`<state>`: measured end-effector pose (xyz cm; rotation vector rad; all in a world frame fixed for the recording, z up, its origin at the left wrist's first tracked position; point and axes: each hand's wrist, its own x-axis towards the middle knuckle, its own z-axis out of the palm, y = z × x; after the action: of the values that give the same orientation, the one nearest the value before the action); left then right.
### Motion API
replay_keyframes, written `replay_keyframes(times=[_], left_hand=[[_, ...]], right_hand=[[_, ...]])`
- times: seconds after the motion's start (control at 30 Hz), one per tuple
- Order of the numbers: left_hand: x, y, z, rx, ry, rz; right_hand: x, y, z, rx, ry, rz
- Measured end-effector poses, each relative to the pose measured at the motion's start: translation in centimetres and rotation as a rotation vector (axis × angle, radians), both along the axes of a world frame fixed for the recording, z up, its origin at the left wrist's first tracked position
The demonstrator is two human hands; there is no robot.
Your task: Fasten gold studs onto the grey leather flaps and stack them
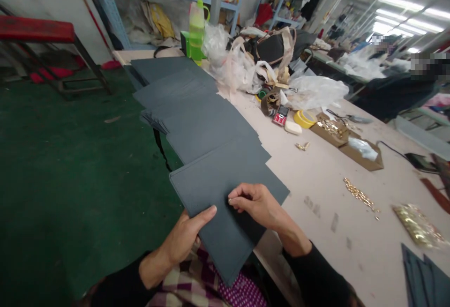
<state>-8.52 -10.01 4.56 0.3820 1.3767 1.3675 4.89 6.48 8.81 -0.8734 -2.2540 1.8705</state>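
A flat dark grey panel [206, 180] with a stitched-looking edge lies tilted in front of me. My left hand [184, 234] grips its near left edge, thumb on top and fingers underneath. Above the same panel, my right hand [258, 204] is closed in a pinch on a small shiny metal piece [229, 201], mostly covered by the fingertips. Whether that piece touches the panel, I cannot tell. Beyond it, a fanned stack of similar grey panels [207, 115] runs along the table's left edge.
On the pale table [316, 241] are scattered gold metal fittings [358, 194], a bag of fittings [418, 226] and a cardboard box [363, 157]. Yellow tape [305, 118], a red phone [281, 115], plastic bags [242, 65] and a green bottle [197, 30] stand farther back. More grey pieces [427, 274] lie right.
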Motion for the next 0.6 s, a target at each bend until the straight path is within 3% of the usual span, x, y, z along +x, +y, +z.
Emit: replay_keyframes(times=[0.2,0.4,0.6], left_hand=[[0.5,-0.3,-0.5,-0.039,0.053,-0.012],[0.8,-0.2,0.7,-0.017,0.234,-0.034],[1.5,-0.1,1.6,0.053,0.284,-0.042]], right_hand=[[-0.1,-0.3,0.0,0.035,0.009,0.027],[-0.5,-0.5,0.0,-0.021,0.027,-0.002],[-0.8,-0.4,-0.4,-0.084,-0.024,-0.090]])
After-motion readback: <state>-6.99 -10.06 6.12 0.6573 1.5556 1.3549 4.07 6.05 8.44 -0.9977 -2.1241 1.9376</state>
